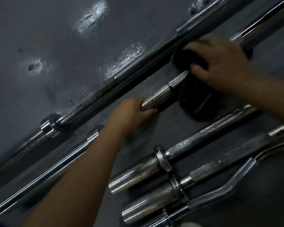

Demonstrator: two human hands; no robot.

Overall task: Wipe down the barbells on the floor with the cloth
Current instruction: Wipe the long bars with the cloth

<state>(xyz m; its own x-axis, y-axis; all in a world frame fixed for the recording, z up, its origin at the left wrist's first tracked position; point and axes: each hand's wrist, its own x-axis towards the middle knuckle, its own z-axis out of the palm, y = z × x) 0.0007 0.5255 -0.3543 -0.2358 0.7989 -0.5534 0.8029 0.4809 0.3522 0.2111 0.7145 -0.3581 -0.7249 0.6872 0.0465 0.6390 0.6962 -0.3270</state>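
**Floor lot: barbells, one being wiped with the cloth**

Head view.

1. Floor (39, 30): grey, with shiny wet-looking patches at far left and centre. All the bars lie on it as diagonals, from near left to far right.
2. Far barbell (138, 63): the longest. It has a dull knurled shaft, a chrome collar and a sleeve at near left.
3. Middle barbell (164, 92): just near of item 2, with a bright knurled shaft. A thin chrome end at near left lines up with it, but the forearm hides the join.
4. Cloth (184, 58): dark, bunched round the middle barbell's shaft. A dark fold hangs down to the floor on the near side.
5. Right hand (220, 63): fingers curled over the cloth, clasping it against the middle barbell. It lies to the right of the left hand.
6. Left hand (133, 112): fingers wrapped round the bare knurled shaft of the middle barbell, left of the cloth.
7. Third barbell (203, 133): nearer, with a knurled shaft and a thick sleeve behind its collar.
8. Fourth barbell (220, 163): just near of item 7, with a tarnished shaft.
9. Curl bar (236, 177): nearest, with a bent knurled shaft. Its end lies beside the fourth barbell's sleeve.
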